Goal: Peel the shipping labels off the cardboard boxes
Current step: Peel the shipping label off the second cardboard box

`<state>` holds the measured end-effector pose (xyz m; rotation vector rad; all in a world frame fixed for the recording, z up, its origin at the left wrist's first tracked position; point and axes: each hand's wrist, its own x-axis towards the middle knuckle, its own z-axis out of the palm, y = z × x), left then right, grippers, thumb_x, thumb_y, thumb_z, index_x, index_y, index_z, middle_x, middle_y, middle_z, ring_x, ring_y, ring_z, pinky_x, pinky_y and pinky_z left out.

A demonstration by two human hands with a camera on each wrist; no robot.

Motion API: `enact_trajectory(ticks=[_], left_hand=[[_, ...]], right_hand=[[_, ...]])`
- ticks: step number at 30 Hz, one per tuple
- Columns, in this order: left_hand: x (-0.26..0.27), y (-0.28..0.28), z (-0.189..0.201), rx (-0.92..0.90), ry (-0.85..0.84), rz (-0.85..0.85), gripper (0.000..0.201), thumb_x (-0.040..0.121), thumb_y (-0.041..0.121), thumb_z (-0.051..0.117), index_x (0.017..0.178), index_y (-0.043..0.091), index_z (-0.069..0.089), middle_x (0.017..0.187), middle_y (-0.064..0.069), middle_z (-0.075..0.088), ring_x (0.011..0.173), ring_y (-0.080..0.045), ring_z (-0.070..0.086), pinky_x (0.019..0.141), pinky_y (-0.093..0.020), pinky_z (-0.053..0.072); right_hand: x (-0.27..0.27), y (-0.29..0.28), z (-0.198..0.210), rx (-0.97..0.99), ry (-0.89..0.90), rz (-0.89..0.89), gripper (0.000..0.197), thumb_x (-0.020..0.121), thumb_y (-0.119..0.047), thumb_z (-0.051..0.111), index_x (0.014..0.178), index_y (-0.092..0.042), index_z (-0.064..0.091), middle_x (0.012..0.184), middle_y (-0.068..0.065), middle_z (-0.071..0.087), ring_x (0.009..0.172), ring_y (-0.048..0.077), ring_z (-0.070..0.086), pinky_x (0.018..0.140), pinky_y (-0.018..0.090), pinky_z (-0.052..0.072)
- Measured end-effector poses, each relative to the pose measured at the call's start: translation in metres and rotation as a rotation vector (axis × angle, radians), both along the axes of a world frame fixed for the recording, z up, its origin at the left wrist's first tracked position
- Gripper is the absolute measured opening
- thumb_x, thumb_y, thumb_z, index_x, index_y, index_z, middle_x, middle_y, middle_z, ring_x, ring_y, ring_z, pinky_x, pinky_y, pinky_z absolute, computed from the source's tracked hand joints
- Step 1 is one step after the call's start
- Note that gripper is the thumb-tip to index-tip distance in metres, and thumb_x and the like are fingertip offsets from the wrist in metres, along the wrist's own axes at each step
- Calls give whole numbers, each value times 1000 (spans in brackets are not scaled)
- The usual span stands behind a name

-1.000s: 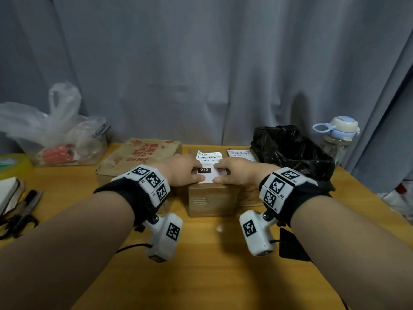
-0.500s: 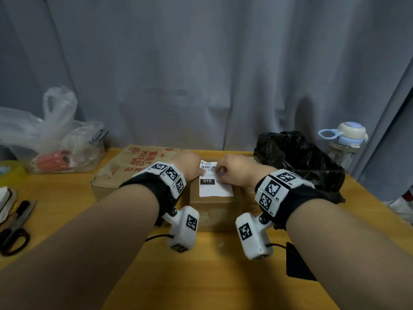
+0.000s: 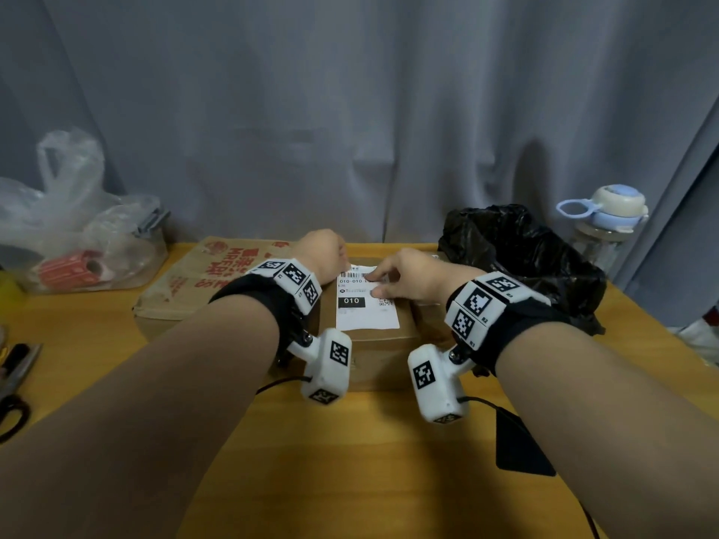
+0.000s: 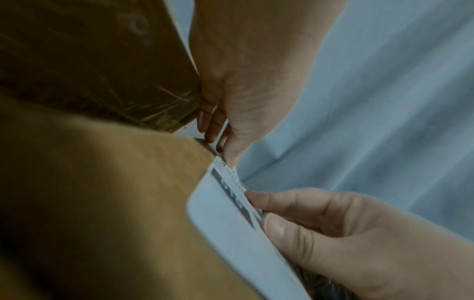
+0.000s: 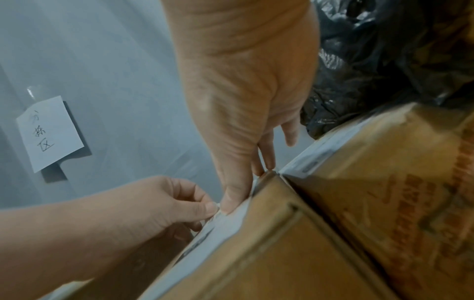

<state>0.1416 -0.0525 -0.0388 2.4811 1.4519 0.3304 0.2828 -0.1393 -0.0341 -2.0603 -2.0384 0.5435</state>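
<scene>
A white shipping label point(image 3: 365, 317) marked 010 lies on top of a small cardboard box point(image 3: 373, 359) at the table's middle. My left hand point(image 3: 327, 250) is at the label's far left corner, and in the right wrist view its thumb and forefinger point(image 5: 210, 207) pinch that edge. My right hand point(image 3: 389, 282) rests its forefinger and thumb on the label's far part. In the left wrist view the label point(image 4: 231, 233) runs between the left hand point(image 4: 231, 158) and the right hand point(image 4: 266, 211). Most of the label looks flat against the box.
A flat box with red print point(image 3: 194, 282) lies left of the small box, another box point(image 5: 384, 192) right of it. A black bag point(image 3: 517, 262) and a bottle point(image 3: 607, 223) stand at the right. A clear plastic bag point(image 3: 78, 227) and scissors point(image 3: 15, 383) are at the left.
Both hands have moved from the label's near half to its far edge. The left hand now pinches the far left corner, and more of the label shows.
</scene>
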Motion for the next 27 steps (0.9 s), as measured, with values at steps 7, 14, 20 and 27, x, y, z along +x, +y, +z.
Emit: enact_trajectory(ticks=[7,14,20,27], left_hand=[[-3,4,-2,-2,-12,-13,14,90,21,58,91,8,63,99,-10,66,95,-27,61,84,-36,50],[-6,2,0,9,-86,-67,12,92,20,55,80,17,52,88,0,58,85,-20,55,73,-30,42],[-9,1,4,-14,-162,-85,9,93,20,55,87,14,54,85,1,56,83,-18,53,72,-29,41],[-15,-3,12,-48,-243,-152,14,88,17,63,99,10,60,102,-6,64,94,-19,60,79,-29,51]], right_hand=[[-1,-1,0,-3,9,-2,42,88,-29,63,128,-20,58,134,-1,55,121,15,50,87,19,34],[-3,1,-5,4,-152,-55,41,86,-39,62,125,-33,53,139,3,39,134,28,27,109,44,25],[-4,4,-6,44,-153,-128,84,80,-42,68,146,-29,18,148,7,27,139,30,24,111,53,27],[-2,12,2,56,-180,-121,65,75,-43,73,131,-22,48,132,8,44,125,30,37,103,48,37]])
